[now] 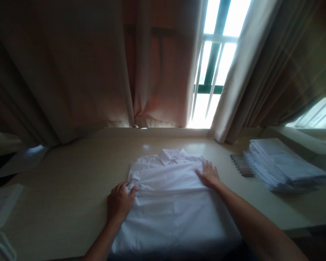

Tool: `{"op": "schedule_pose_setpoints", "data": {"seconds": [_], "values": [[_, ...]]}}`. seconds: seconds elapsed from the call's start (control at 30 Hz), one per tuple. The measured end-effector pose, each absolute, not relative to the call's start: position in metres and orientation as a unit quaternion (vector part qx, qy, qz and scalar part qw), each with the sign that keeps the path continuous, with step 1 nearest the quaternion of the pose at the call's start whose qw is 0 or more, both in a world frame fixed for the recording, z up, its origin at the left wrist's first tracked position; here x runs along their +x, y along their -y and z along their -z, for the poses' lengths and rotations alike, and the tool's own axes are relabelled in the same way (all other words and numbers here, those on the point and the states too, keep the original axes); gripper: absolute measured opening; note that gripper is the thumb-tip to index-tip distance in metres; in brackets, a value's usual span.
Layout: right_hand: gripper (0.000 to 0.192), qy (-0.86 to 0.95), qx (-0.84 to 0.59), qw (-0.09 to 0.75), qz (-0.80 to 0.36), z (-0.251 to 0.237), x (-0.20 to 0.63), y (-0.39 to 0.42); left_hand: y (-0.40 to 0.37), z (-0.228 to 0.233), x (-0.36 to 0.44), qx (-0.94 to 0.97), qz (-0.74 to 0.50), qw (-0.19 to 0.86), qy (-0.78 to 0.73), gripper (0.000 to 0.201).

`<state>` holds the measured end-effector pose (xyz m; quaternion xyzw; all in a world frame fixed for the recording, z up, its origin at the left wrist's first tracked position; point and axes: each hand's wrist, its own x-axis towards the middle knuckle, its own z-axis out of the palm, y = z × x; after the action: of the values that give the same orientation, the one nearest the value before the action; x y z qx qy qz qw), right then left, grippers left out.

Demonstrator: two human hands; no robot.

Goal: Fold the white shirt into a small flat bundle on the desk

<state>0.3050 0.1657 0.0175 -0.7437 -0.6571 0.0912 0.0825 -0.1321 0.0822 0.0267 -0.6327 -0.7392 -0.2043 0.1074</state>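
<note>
Both forearms reach in from the near edge, and between them the white shirt (171,195) lies on the pale table (65,181), its collar at the far end toward the window (214,54) and its long axis running straight away from the person, hem nearest them. Across its middle a folded band of cloth runs left to right. At the left end of that band the left hand (119,203) curls its fingers around the cloth edge, pinching it. At the right end the right hand (208,174) lies flat on the fabric, fingers spread and pointing toward the collar. The two hands sit about level. The shirt looks thin, smooth and lightly creased. Off to the right, well apart, stands a stack of folded white garments (282,165), with curtains (70,65) behind.
</note>
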Motion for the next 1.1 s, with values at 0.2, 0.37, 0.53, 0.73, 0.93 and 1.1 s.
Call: {"op": "schedule_pose_setpoints", "data": {"seconds": [0.2, 0.37, 0.53, 0.73, 0.93, 1.1], "values": [[0.088, 0.657, -0.743, 0.083, -0.095, -0.017, 0.308, -0.172, -0.084, -0.035, -0.117, -0.634, 0.119, 0.146, 0.75, 0.042], [0.089, 0.661, -0.74, 0.087, -0.09, -0.016, 0.311, -0.185, -0.093, -0.038, -0.109, -0.624, 0.097, 0.148, 0.761, 0.045], [0.088, 0.663, -0.74, 0.066, -0.09, -0.019, 0.309, -0.201, -0.103, -0.04, -0.106, -0.606, 0.084, 0.131, 0.78, 0.048], [0.091, 0.674, -0.732, 0.064, -0.08, -0.02, 0.31, -0.221, -0.119, -0.038, -0.104, -0.594, 0.066, 0.142, 0.789, 0.053], [0.088, 0.686, -0.721, 0.032, -0.096, -0.039, 0.311, -0.223, -0.129, -0.039, -0.101, -0.586, 0.069, 0.141, 0.795, 0.056], [0.07, 0.74, -0.666, 0.095, 0.011, -0.036, 0.316, -0.165, -0.127, -0.042, -0.105, -0.602, 0.074, 0.121, 0.786, 0.06]]}}
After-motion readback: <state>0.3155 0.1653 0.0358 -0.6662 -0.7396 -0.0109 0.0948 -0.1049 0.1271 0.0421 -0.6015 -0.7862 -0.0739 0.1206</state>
